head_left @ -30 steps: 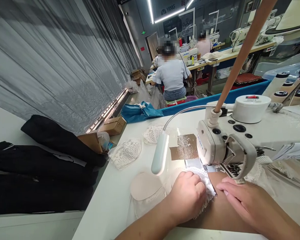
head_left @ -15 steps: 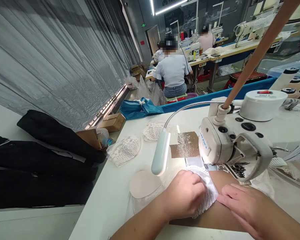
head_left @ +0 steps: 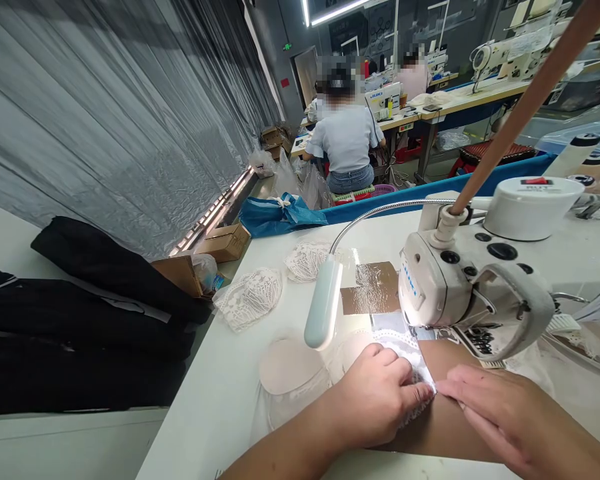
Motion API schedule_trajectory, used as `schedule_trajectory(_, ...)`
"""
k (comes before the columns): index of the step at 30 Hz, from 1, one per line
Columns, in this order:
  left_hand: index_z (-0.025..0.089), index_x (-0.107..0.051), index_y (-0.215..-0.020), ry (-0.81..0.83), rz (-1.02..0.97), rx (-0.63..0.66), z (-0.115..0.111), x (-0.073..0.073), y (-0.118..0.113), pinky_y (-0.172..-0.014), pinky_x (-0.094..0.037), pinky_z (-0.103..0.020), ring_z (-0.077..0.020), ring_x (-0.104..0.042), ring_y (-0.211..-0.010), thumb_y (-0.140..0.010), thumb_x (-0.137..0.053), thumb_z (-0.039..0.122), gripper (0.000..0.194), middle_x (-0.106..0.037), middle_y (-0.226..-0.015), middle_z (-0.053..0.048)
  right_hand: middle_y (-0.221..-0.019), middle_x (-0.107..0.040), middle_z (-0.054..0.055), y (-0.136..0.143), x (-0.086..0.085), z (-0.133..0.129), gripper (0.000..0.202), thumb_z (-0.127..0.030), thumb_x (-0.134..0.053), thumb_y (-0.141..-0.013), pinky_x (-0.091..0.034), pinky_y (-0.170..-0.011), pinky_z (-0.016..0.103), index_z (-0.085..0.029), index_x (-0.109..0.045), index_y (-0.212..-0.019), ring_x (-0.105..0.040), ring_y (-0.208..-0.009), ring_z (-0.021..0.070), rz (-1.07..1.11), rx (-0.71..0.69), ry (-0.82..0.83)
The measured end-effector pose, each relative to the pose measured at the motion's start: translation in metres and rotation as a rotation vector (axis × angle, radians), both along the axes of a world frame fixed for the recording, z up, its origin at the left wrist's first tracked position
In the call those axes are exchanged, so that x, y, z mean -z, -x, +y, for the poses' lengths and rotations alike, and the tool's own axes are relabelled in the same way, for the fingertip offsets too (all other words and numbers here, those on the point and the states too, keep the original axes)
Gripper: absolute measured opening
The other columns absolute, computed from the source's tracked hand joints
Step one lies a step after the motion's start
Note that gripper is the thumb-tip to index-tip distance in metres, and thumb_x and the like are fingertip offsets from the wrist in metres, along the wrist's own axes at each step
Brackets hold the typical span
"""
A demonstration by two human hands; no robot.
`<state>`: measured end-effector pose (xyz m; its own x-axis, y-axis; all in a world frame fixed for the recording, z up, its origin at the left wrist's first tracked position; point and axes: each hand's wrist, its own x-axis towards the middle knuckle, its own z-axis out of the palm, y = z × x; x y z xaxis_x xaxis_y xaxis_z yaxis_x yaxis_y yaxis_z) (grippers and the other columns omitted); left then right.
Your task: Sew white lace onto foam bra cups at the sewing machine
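A white lace piece (head_left: 399,341) lies under the head of a white sewing machine (head_left: 433,283), lit brightly near the needle area. My left hand (head_left: 385,393) is on the lace, its fingers curled and its thumb pressing the lace's right edge. At that same edge, the fingertips of my right hand (head_left: 490,403) are pinched together on the lace. Both hands rest over a brown surface (head_left: 450,427). Left of my left hand lies a beige oval pad (head_left: 290,367) with sheer fabric around it.
A pale green lamp (head_left: 324,303) on a bent metal neck hangs left of the machine. Lace cups (head_left: 253,297) lie at the table's left. A brown pole (head_left: 530,110) rises at the right. Black garments (head_left: 80,333) lie far left. A seated person (head_left: 347,140) is beyond.
My left thumb has come out to the lace's right edge, near my right fingertips. My left hand's fingers have shifted slightly. The view has moved a little.
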<state>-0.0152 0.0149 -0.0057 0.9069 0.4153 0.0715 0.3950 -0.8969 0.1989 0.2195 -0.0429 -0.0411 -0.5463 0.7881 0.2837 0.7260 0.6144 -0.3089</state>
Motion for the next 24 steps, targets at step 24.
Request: schedule_trajectory(24, 0.010, -0.057, -0.126, -0.003, -0.040, -0.097, 0.003, -0.001, -0.006, -0.080, -0.050, -0.036, -0.0232, -0.056, -0.090, -0.084, -0.051, 0.021, 0.044, -0.059, -0.132, -0.012, -0.073, -0.062, 0.001, 0.012, -0.009, 0.006, 0.034, -0.005, -0.041, -0.083, -0.036, -0.056, 0.029, -0.025, -0.066, -0.093, -0.056, -0.062, 0.0178, 0.065, 0.031, -0.162)
